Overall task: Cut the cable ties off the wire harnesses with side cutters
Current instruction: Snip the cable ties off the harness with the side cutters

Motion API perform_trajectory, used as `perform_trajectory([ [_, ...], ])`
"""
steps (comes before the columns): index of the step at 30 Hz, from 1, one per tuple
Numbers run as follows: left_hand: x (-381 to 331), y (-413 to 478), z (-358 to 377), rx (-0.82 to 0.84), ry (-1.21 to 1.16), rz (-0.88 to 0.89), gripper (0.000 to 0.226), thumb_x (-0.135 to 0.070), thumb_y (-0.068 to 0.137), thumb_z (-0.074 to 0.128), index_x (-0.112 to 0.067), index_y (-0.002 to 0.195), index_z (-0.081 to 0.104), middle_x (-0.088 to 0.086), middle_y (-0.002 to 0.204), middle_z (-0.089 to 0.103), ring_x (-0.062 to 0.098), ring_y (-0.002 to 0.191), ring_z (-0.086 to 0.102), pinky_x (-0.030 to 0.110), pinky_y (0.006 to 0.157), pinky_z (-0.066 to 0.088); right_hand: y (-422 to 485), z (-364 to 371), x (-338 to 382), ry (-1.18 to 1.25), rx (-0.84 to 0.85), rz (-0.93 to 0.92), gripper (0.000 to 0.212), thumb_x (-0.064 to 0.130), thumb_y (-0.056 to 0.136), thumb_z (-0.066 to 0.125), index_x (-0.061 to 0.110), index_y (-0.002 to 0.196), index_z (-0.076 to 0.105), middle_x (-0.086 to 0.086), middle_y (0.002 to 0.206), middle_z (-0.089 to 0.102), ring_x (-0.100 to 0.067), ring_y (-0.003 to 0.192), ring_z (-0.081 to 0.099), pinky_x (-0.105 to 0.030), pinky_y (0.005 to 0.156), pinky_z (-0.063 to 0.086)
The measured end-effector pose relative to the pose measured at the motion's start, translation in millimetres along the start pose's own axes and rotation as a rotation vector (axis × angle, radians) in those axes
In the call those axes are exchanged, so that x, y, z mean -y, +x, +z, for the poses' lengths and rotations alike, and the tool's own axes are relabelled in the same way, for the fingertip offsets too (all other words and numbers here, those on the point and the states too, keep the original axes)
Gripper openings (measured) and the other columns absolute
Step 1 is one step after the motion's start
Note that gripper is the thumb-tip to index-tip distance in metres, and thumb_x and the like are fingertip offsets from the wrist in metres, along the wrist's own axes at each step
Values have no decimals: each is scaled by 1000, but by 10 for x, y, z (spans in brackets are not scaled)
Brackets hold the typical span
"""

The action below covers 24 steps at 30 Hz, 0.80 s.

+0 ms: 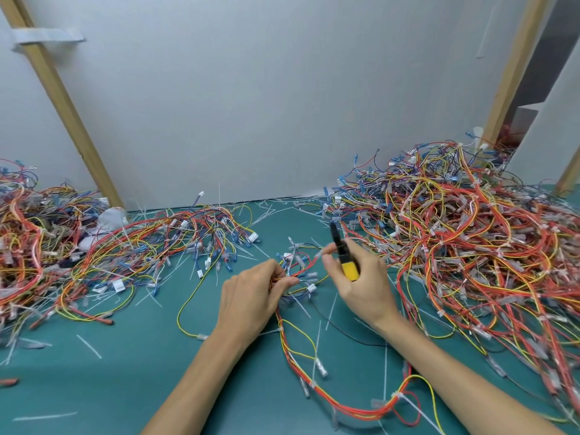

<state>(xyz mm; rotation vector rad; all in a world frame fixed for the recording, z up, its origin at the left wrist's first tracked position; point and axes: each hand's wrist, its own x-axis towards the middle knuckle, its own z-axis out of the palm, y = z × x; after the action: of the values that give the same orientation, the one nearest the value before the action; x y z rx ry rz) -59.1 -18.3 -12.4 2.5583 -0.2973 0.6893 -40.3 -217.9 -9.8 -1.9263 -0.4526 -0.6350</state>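
One wire harness of red, yellow and white wires lies on the green mat, running from near the bottom edge up to my hands. My left hand pinches its bundled upper end between thumb and fingers. My right hand grips side cutters with yellow handles, their dark jaws pointing up and away, just right of the bundle. White cable ties still wrap the harness at a few spots. Whether the jaws touch a tie cannot be told.
A big tangled heap of harnesses fills the right side. Another heap spreads across the left. Several cut white tie pieces lie scattered on the mat. A grey wall panel with wooden battens stands behind.
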Motion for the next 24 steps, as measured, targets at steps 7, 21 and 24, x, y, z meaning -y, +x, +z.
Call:
perform_trajectory([
  [7, -35, -27, -66, 7, -56, 115, 44, -63, 84, 43, -21, 84, 56, -11, 76, 63, 19, 71, 58, 37, 61, 46, -33, 82, -3, -142, 298, 22, 30, 55, 85, 61, 28, 96, 67, 6, 73, 66, -18, 68, 56, -40, 66, 50],
  [21, 74, 26, -71, 76, -1, 262, 16, -40, 91, 52, -27, 95, 62, -22, 109, 62, 10, 112, 49, 31, 90, 32, -5, 91, 40, -80, 216, 153, 24, 33, 90, 68, 20, 75, 55, -5, 61, 54, -19, 56, 44, -37, 55, 39],
  [24, 17, 49, -67, 46, -126, 223, 10, -31, 85, 61, -21, 85, 63, -21, 110, 64, 9, 119, 49, 29, 96, 30, -3, 86, 38, -55, 191, 161, 23, 32, 90, 69, 22, 75, 55, -2, 60, 53, -11, 54, 42, -32, 53, 36],
])
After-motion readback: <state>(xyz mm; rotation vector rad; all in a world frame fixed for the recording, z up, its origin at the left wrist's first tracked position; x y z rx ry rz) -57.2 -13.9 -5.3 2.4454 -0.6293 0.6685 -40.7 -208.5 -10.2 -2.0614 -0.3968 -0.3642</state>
